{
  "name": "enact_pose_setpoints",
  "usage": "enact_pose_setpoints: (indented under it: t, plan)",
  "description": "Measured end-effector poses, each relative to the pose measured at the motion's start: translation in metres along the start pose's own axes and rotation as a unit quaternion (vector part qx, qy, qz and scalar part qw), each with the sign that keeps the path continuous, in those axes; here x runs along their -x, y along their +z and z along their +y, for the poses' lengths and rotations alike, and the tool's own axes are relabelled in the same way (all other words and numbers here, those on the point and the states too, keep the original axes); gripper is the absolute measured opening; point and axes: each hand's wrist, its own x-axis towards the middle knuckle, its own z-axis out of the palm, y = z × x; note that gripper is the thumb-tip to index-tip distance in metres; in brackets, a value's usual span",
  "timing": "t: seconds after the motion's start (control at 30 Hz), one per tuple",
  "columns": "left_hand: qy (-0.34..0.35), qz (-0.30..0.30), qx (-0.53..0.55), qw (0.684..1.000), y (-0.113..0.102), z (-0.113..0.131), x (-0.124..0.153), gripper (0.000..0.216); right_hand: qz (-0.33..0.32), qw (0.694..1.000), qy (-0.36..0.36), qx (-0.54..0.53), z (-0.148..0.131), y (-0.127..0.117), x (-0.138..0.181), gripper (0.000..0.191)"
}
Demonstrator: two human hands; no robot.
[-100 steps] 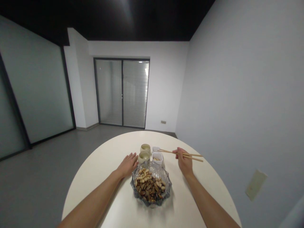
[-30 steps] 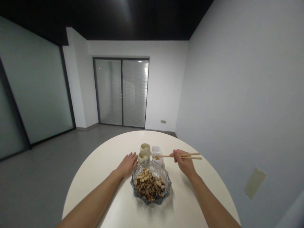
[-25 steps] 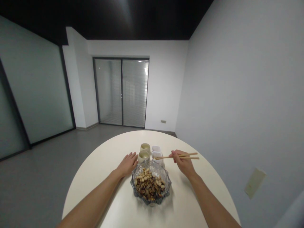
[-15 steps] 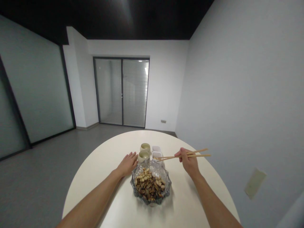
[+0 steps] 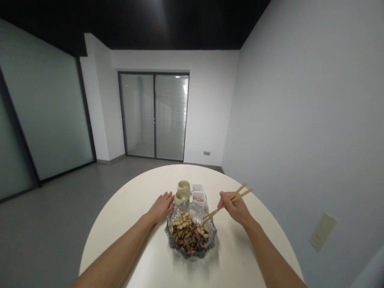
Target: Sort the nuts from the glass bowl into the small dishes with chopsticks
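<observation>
My right hand [image 5: 235, 206] is closed around a pair of wooden chopsticks [image 5: 216, 211]. Their tips reach down over the right side of a scalloped glass bowl [image 5: 213, 236], by the nuts. Inside the bowl lie peanuts in the shell [image 5: 183, 221], dark striped seeds [image 5: 188, 237] and some paler nuts at the right. My left hand [image 5: 162, 207] rests flat on the table, fingers stretched out, beside the nearer greenish cup [image 5: 181, 197]. Right of that cup stands a white square cup [image 5: 198, 196] with a few nuts in it.
Behind these stand a second greenish cup [image 5: 183, 185] and a second white cup [image 5: 197, 187], whose inside is largely hidden. Everything sits on a round white table [image 5: 126, 208]. A white wall [image 5: 300, 120] runs close along the right.
My right hand has swung the chopsticks from the nearer white cup down to the glass bowl, tilting them more steeply. My left hand has stayed put.
</observation>
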Motion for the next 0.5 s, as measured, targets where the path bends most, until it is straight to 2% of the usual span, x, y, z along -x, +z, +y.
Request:
enact_pose_setpoints:
  t: [0.5]
  plan:
    - [0.002,0.0,0.003,1.0,0.0027,0.0003,-0.0042,0.052,-0.09,0.995,-0.024,0.015,0.0004,0.0049,0.0001,0.062]
